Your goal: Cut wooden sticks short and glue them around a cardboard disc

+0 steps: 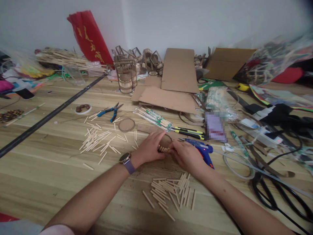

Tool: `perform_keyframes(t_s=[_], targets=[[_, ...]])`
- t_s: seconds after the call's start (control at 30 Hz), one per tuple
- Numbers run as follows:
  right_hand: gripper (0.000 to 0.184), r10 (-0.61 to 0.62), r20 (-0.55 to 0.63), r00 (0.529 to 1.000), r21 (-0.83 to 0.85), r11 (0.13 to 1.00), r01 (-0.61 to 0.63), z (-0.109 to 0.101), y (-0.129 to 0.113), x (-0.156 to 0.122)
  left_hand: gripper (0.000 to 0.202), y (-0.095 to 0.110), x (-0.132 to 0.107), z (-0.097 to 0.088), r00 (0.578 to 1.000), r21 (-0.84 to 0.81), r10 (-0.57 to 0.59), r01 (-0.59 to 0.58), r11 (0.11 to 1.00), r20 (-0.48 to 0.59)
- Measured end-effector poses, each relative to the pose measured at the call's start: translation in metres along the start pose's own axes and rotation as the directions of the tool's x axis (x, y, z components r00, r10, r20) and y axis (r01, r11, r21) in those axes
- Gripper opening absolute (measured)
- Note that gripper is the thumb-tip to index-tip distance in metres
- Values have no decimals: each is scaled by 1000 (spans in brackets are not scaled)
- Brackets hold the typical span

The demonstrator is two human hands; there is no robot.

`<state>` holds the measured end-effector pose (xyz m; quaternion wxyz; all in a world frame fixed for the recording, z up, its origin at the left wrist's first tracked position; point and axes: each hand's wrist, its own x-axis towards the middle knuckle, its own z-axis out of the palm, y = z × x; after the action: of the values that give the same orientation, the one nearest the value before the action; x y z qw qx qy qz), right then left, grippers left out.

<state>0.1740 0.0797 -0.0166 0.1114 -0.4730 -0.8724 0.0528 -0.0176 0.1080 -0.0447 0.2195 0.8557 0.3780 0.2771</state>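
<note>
A small round basket (164, 149) of short wooden sticks set side by side around a brown round stands between my hands. My left hand (153, 147), with a watch on its wrist, is wrapped around its left side. My right hand (187, 156) has its fingers pressed together at the basket's right front side; whatever they pinch is hidden. Just beyond the right hand lies a blue glue gun (204, 151). Short cut sticks (168, 191) lie in a pile in front of me, and more loose sticks (95, 140) are scattered to the left.
Blue-handled pliers (111, 112), a cardboard disc (126, 124), packaged sticks (155, 117) and yellow-black cutters (189, 132) lie beyond my hands. Cardboard sheets (168, 98) and finished-looking stick baskets (126, 80) stand at the back. Black scissors (281, 195) and cables lie right.
</note>
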Motion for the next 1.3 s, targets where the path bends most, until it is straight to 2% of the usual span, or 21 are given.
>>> perform_keyframes(t_s=[0.4,0.8,1.3], targets=[[15,-21,-44,999,-15,1000,20,1,0,-1,82,0,1,0,1000,9,0,0,1000,1],[14,-18,-25,1000,9,1000,18,3,3,-1,81,2,1,0,1000,13,-6,6,1000,-1],[7,59,27,998,93,994,-61,-2,-4,1,82,0,0,0,1000,27,7,-7,1000,-13]])
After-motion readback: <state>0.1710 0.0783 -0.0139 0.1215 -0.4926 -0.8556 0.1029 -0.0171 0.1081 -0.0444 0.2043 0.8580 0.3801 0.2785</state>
